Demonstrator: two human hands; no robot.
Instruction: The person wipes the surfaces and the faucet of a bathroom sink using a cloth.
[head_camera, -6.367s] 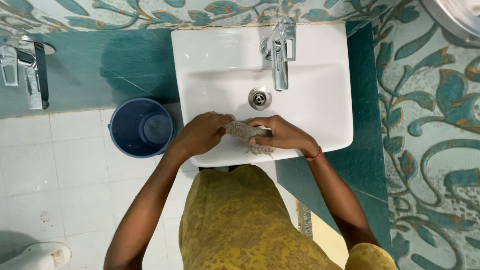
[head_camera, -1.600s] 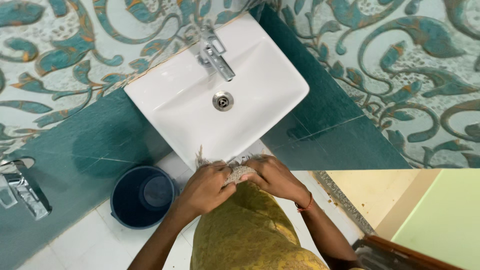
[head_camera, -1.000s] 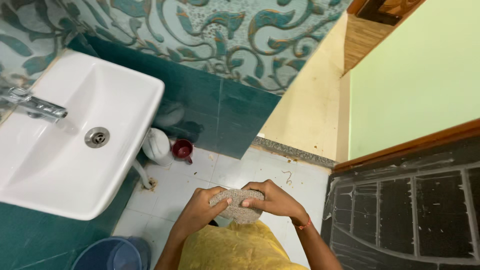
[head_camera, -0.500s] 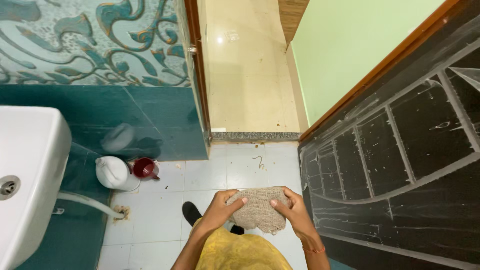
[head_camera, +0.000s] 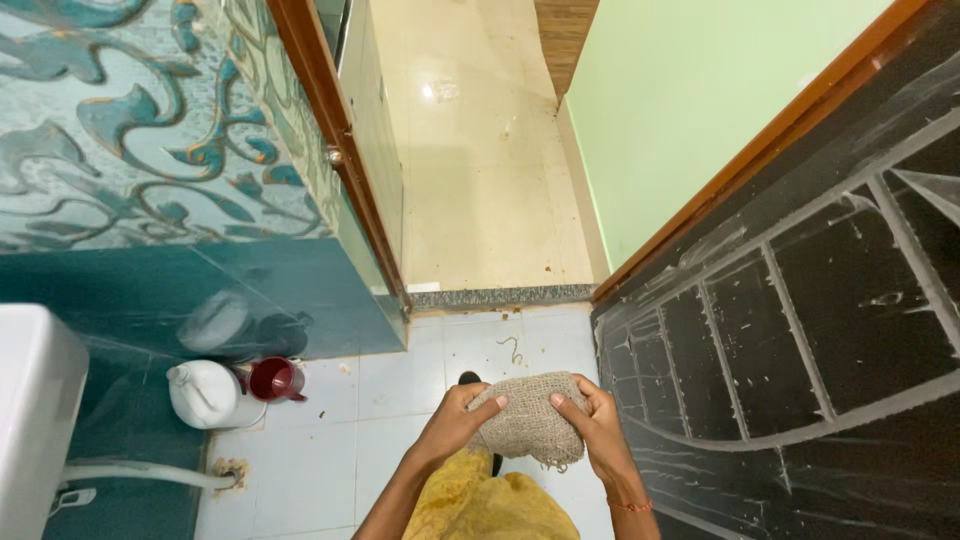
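Burlap, coarse and tan, makes up the wadded cloth (head_camera: 528, 417) that both hands hold in the head view, low in the middle, above the pale tiled floor (head_camera: 400, 400). The left hand (head_camera: 455, 420) grips the cloth's left side, its fingers curled over the top edge. The right hand (head_camera: 592, 425) clasps the right side, thumb on the front and fingers wrapped behind; a thin red band sits on that wrist. Frayed threads hang from the cloth's lower edge. Below the hands lies the person's yellow garment (head_camera: 490, 505).

On the floor to the left, a white jug (head_camera: 205, 393) lies against the teal wall tiles, with a dark red cup (head_camera: 275, 379) just beside it. A white sink (head_camera: 30, 420) shows at the left edge. A dark door (head_camera: 800, 330) with pale curved lines fills the right side, and a doorway with a wooden frame (head_camera: 335, 150) opens ahead onto a cream floor.
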